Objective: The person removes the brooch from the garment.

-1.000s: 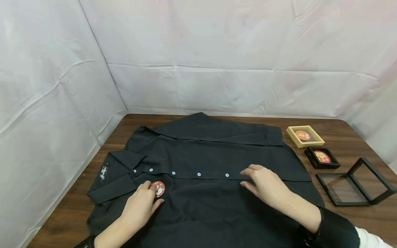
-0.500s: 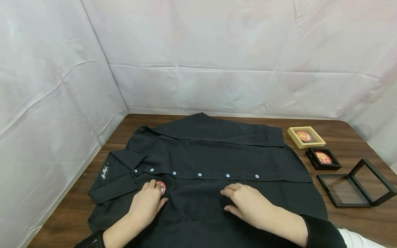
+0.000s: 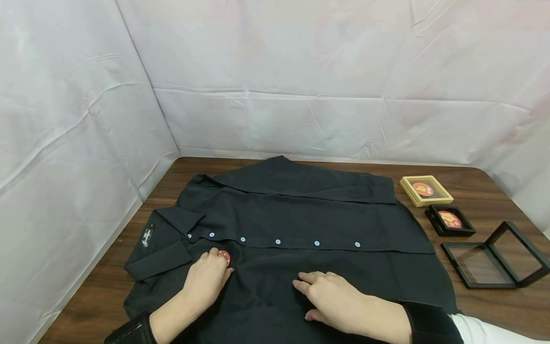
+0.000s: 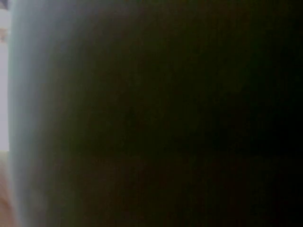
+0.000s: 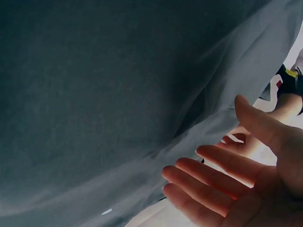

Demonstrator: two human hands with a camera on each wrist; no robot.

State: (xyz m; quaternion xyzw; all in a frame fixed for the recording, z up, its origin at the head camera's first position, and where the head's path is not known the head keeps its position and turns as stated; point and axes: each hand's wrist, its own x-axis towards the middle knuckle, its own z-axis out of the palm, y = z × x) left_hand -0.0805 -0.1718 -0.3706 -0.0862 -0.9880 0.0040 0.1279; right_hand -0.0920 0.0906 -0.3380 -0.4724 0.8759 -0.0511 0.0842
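In the head view a black shirt (image 3: 301,220) lies spread out, its collar (image 3: 169,248) to the left and a row of pale buttons along its middle. My left hand (image 3: 206,277) rests on a round red badge (image 3: 225,258) below the collar. Its fingers bend over most of the badge, hiding their tips; the thumb lies near the lower right edge. Low over the shirt's middle, my right hand (image 3: 335,298) has loosely extended fingers and holds nothing. In the right wrist view its palm and fingers (image 5: 203,177) show, with the left hand (image 5: 244,139) partly visible behind.
On the wooden table (image 3: 477,186) at right stand a yellow-framed case (image 3: 438,196) and a black-framed case (image 3: 434,222), each containing a round red badge. Nearer is an unfolded black frame (image 3: 460,267) with transparent panels. White cloth walls (image 3: 301,71) rise behind. The left wrist view is nearly all dark.
My right hand has moved left and toward me, uncovering a button on the shirt. My left hand has shifted slightly up and right and covers more of the badge.
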